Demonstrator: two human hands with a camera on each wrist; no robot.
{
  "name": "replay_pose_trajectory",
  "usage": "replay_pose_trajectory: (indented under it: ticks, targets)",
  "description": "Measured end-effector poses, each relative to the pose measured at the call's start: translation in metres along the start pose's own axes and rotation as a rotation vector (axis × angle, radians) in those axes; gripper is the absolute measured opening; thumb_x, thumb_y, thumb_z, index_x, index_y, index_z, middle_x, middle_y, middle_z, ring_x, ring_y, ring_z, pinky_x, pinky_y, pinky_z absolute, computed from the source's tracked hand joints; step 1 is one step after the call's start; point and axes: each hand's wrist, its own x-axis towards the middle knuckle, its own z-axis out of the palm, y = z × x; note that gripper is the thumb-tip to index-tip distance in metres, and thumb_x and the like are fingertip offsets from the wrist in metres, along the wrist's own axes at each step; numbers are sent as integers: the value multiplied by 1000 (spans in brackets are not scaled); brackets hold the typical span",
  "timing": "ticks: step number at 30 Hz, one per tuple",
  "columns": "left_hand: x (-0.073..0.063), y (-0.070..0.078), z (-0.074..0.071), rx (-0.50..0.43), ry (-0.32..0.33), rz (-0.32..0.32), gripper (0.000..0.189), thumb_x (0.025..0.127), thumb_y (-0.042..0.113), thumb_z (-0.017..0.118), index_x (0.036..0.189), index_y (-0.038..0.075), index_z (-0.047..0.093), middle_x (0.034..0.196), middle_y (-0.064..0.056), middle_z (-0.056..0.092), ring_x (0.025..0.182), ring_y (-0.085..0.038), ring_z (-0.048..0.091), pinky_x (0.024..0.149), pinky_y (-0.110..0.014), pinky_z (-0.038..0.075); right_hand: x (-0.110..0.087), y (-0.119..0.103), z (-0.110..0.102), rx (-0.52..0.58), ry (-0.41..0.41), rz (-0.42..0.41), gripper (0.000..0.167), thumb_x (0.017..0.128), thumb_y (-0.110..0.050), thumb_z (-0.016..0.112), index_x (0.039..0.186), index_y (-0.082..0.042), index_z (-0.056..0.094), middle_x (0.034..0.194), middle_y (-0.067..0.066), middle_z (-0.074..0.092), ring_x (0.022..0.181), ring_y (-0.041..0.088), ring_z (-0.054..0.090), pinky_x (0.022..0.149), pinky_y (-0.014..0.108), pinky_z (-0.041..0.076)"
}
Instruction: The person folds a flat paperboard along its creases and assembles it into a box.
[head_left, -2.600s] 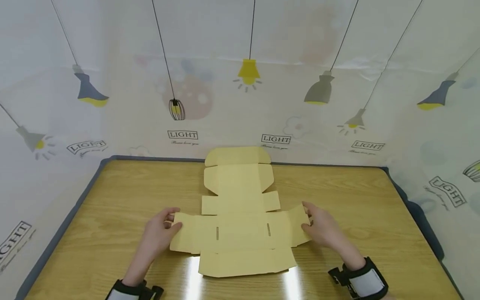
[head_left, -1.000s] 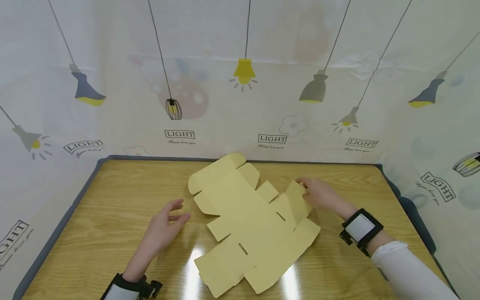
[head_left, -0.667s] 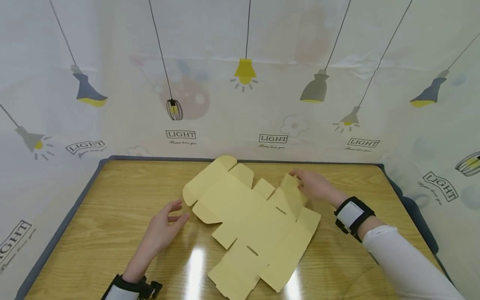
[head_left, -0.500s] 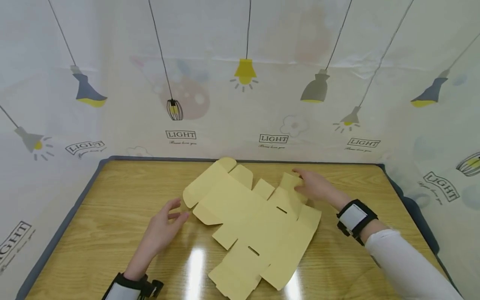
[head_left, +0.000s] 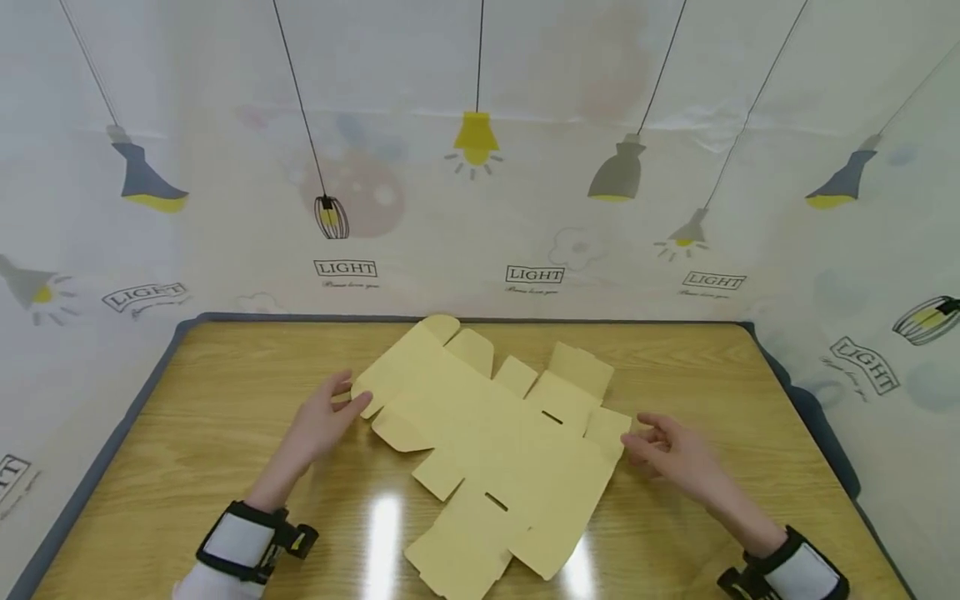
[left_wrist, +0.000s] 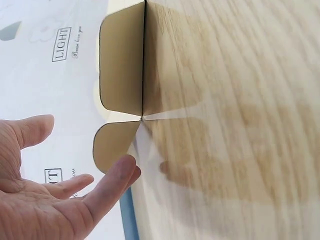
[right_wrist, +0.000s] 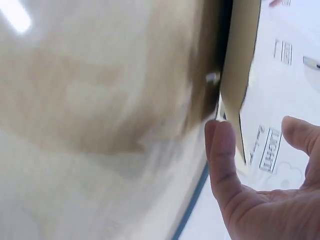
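A flat, die-cut cardboard box blank point(head_left: 487, 433), tan with slots and side flaps, lies turned at an angle on the wooden table. My left hand point(head_left: 318, 423) is at its far-left flap, the thumb overlapping the flap's edge in the head view. In the left wrist view a fingertip reaches a rounded flap point(left_wrist: 116, 145), while the thumb stands well apart from it. On the other side, my right hand point(head_left: 684, 457) has its fingertips right at the blank's right corner. Its thumb and fingers are spread in the right wrist view, beside the upturned edge point(right_wrist: 237, 65).
The wooden table point(head_left: 247, 375) has a dark blue border along its edges. A pale wall covering point(head_left: 420, 75) printed with lamps rises behind and at both sides. Light glares off the table's near part.
The blank has been turned from square to slanted. My right hand has left the upper-right flap, now raised, and come down to the right corner. My left hand moved up to the left flap.
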Motion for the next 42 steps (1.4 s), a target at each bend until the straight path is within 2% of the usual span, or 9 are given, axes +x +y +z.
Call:
replay_pose_trajectory:
  ticks: [3, 8, 12, 17, 21, 26, 32, 37, 42]
  targets:
    - [10, -1, -1, -4, -23, -12, 73, 106, 38, 51, 159, -2, 20, 159, -32, 32, 140, -50, 43, 109, -57, 48, -14, 5, 16, 147, -91, 33, 72, 103, -30, 60, 150, 15, 29, 117, 25, 69, 90, 25, 73, 74, 35, 64]
    - [22, 3, 2, -74, -20, -15, 68, 106, 28, 51, 158, -5, 22, 155, -32, 37, 133, -47, 52, 98, -48, 57, -25, 8, 33, 287, -198, -3, 63, 101, -23, 64, 142, 16, 39, 105, 19, 73, 83, 24, 74, 70, 35, 64]
    - [25, 6, 8, -110, 23, 6, 59, 103, 14, 54, 154, -6, 32, 144, -34, 47, 120, -43, 62, 83, -38, 62, -25, 12, 35, 342, -232, 9, 54, 100, -18, 64, 137, 16, 42, 97, 15, 74, 81, 20, 73, 69, 32, 64]
    - [21, 1, 9, -145, 45, 11, 50, 99, 4, 56, 146, -6, 45, 132, -33, 56, 105, -33, 68, 72, -31, 61, -12, 16, 30, 372, -216, 37, 56, 100, -11, 58, 139, 21, 33, 97, 5, 74, 81, 11, 72, 73, 26, 63]
    - [10, -5, 8, -127, 28, 4, 47, 98, 7, 59, 142, -7, 48, 117, -28, 62, 90, -21, 67, 69, -32, 61, 5, 13, 18, 332, -128, 46, 60, 100, -6, 55, 143, 23, 26, 105, 11, 73, 81, 10, 71, 74, 26, 63]
    - [-15, -15, 10, -140, -10, -31, 44, 99, 12, 60, 137, -9, 52, 106, -23, 68, 76, -17, 70, 65, -33, 62, 32, 4, 3, 196, -47, 49, 59, 100, -5, 57, 145, 21, 31, 114, 25, 65, 83, 11, 68, 74, 28, 64]
    - [-42, -24, 16, -222, -24, -71, 42, 98, 14, 64, 128, -14, 55, 101, -20, 73, 79, -17, 71, 64, -35, 64, 67, -6, -5, 82, -45, 39, 52, 98, -4, 60, 142, 17, 42, 116, 27, 65, 82, 9, 67, 72, 29, 63]
    - [-62, -28, 17, -181, -113, -61, 30, 96, 16, 67, 114, -8, 63, 91, -11, 75, 77, -19, 71, 58, -35, 62, 89, -12, -9, 27, -48, 22, 48, 98, -4, 60, 139, 16, 47, 112, 25, 66, 78, 8, 66, 72, 30, 63]
    - [-69, -31, 15, -151, -152, -56, 24, 96, 15, 67, 107, -6, 65, 94, -10, 74, 80, -18, 69, 58, -35, 62, 94, -16, -9, 2, -68, 3, 47, 99, -5, 59, 139, 16, 47, 115, 29, 65, 81, 11, 67, 75, 34, 64]
